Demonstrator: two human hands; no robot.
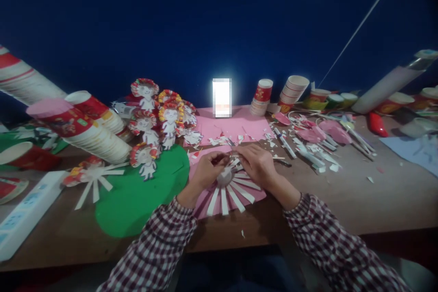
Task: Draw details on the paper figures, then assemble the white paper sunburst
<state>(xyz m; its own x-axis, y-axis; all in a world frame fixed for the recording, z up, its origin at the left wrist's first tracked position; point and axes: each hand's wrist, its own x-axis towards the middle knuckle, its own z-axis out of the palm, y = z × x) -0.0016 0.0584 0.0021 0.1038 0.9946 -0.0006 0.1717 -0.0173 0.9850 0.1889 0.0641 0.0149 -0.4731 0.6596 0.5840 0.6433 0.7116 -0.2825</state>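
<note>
A paper cup cut into white strips (224,200) lies splayed like a flower on a pink sheet (201,207), its round base (225,177) in the middle. At its far edge my left hand (212,167) is closed, fingertips pinching a strip of the cup. Right beside it my right hand (257,163) is closed too, its fingertips meeting the left ones at the same strip. The fingers partly cover the strip's end. Strips on the near side fan out free of both hands.
Left of the hands is a green round sheet (137,200) with paper figures (170,121) behind it. Stacked paper cups (92,139) lean at left; more cup stacks (293,89) stand at the back. Paper scraps (316,159) and a marker (285,143) lie right. A power strip (32,214) is far left.
</note>
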